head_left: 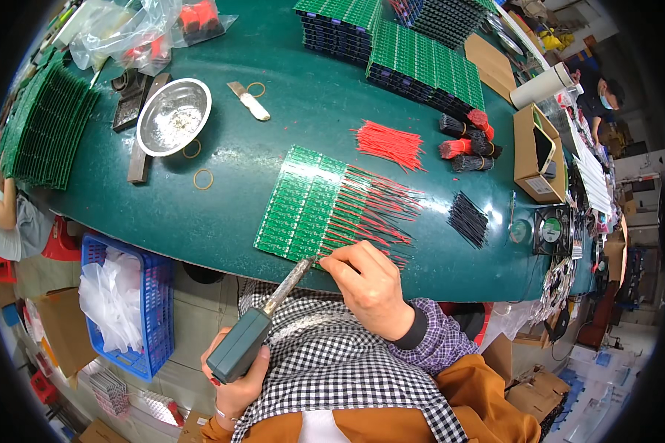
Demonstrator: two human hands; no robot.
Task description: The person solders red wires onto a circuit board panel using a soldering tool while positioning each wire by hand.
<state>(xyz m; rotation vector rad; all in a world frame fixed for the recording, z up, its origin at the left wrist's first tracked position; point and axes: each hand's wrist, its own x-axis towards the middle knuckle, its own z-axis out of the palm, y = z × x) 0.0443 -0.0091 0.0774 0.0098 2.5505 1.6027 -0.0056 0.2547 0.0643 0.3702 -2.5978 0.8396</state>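
My left hand [238, 376] is closed round the dark green handle of a soldering iron [247, 341]. The iron's metal tip meets the lower right corner of a green circuit board panel [295, 199]. Right at that tip, my right hand [369, 284] pinches what looks like a thin wire, mostly hidden by the fingers. Rows of red and black wires [377, 210] stick out from the panel's right side. Beyond the panel lies a loose pile of red wires [389, 145]; to its right is a pile of black wires [468, 219].
Stacked circuit panels [425, 63] stand at the back. Bundled wires [473, 144] and a cardboard box [537, 159] are on the right, with a small fan [552, 229]. A metal bowl [174, 118], knife [250, 102] and more panels [48, 125] lie left. A blue basket [159, 317] stands below.
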